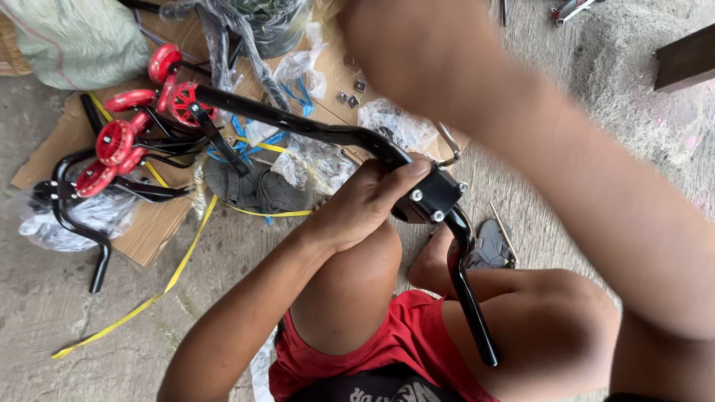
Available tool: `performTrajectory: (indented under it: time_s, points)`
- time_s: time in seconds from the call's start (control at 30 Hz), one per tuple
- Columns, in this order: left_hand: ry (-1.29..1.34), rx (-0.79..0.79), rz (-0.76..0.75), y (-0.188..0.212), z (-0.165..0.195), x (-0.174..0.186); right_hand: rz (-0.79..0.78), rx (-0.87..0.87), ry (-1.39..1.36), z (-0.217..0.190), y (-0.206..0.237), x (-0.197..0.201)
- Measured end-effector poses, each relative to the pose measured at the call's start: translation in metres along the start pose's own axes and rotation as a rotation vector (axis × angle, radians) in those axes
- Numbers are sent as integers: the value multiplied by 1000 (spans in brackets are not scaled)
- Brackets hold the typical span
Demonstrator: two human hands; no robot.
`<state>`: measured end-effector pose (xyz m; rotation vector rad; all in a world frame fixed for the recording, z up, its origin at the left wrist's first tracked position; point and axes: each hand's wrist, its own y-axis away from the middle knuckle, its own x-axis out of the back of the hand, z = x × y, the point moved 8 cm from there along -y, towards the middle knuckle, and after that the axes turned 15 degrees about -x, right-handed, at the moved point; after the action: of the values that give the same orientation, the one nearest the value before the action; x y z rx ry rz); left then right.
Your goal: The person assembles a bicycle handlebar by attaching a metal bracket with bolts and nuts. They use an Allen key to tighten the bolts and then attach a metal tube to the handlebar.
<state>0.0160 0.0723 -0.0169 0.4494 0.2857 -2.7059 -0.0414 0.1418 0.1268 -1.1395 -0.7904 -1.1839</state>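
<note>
Left hand around black handlebar

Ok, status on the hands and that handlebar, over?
Left hand gripping black handlebar beside its stem clamp. Right hand out of sight, forearm blurred above. Bar end over thigh; red training wheels left on cardboard.

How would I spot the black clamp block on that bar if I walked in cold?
Find the long black handlebar that runs from the cardboard sheet across the person's knees. Follow it to where the left hand grips it: the clamp block sits right beside the thumb. Unlike the smooth tube either side, it is boxy, with small silver bolt heads.
</note>
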Motion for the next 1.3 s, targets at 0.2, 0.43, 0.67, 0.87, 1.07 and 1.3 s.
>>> performTrajectory:
  time_s: [0.2,0.43,0.67,0.87,1.07,1.3]
  points:
    - [49,21,71,1,-8,16,-403,-627,-786,151,113,-109]
    - [93,36,94,-6,-25,24,-343,-763,-653,52,256,-21]
    - [173,111,69,-8,-18,6,193,278,-314,-67,178,70]
    - [39,39,63,-2,-2,7,20,40,-21,-34,-2,40]
    - [-85,8,14,0,-7,19,-465,-690,-1476,83,55,-49]
    - [42,2,-18,-4,-12,11,-373,-845,-2204,90,122,-83]
